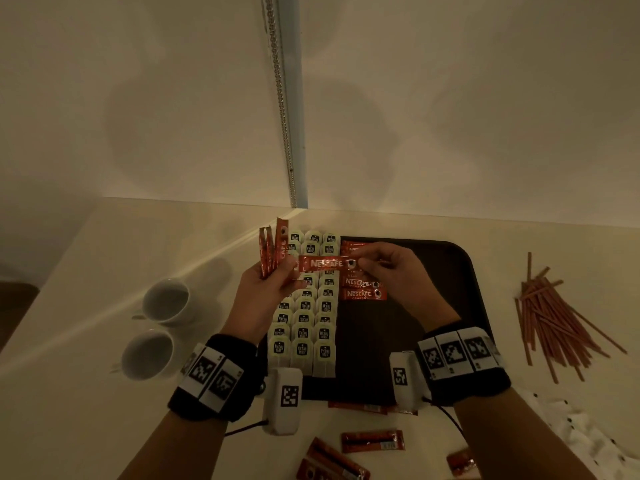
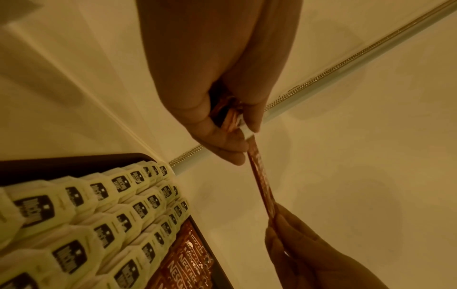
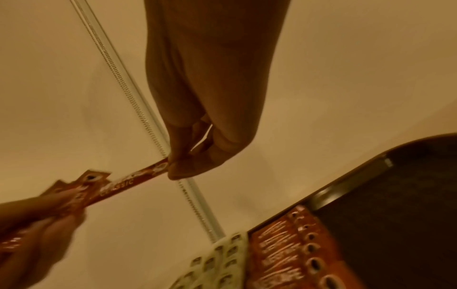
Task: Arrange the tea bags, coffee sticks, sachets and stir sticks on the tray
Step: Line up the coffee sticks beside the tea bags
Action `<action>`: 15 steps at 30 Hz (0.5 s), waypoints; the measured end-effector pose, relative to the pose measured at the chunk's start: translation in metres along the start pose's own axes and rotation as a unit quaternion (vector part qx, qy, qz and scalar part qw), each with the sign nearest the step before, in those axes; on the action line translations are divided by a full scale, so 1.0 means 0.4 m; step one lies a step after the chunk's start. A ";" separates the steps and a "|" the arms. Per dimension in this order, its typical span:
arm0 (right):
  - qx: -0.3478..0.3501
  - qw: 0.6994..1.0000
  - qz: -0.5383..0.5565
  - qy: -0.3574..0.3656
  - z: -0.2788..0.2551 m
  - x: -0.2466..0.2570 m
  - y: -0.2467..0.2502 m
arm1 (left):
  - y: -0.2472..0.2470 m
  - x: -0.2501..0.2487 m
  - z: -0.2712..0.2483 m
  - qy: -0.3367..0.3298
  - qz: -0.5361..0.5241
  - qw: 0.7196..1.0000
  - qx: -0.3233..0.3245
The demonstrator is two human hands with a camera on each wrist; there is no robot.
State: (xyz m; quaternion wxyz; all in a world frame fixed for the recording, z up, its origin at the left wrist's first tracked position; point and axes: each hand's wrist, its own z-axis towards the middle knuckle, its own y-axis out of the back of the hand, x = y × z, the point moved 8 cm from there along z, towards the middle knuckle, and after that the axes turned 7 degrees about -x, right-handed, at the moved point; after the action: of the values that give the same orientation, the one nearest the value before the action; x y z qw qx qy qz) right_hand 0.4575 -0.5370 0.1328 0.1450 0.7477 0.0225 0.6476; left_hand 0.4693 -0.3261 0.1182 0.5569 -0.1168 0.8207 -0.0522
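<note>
A dark tray holds three columns of white tea bags on its left side and a column of red coffee sticks beside them. Above the tea bags my left hand grips a fan of several red coffee sticks. My right hand pinches the right end of one coffee stick held level between both hands; its left end is still in my left hand. The same stick shows in both wrist views, stretched between the fingers.
Two white cups stand left of the tray. A loose pile of stir sticks lies on the counter to the right. More coffee sticks lie on the counter near me. A wall with a beaded strip rises behind the tray.
</note>
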 end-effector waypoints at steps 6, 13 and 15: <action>-0.043 0.991 -0.124 -0.039 0.015 -0.151 0.092 | 0.031 0.000 0.004 0.019 -0.032 0.999 0.002; -0.033 0.973 -0.177 -0.144 -0.013 -0.332 0.093 | 0.057 0.016 -0.004 0.037 -0.007 0.999 0.000; -0.042 0.971 -0.173 -0.157 -0.014 -0.350 0.087 | 0.058 0.021 -0.004 0.039 -0.006 0.999 -0.001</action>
State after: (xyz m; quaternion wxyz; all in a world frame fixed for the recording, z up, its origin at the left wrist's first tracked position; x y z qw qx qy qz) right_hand 0.4241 -0.6003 0.0075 0.2877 0.8179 0.1016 0.4877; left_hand 0.4616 -0.3058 0.1061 0.5240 -0.1198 0.8412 -0.0591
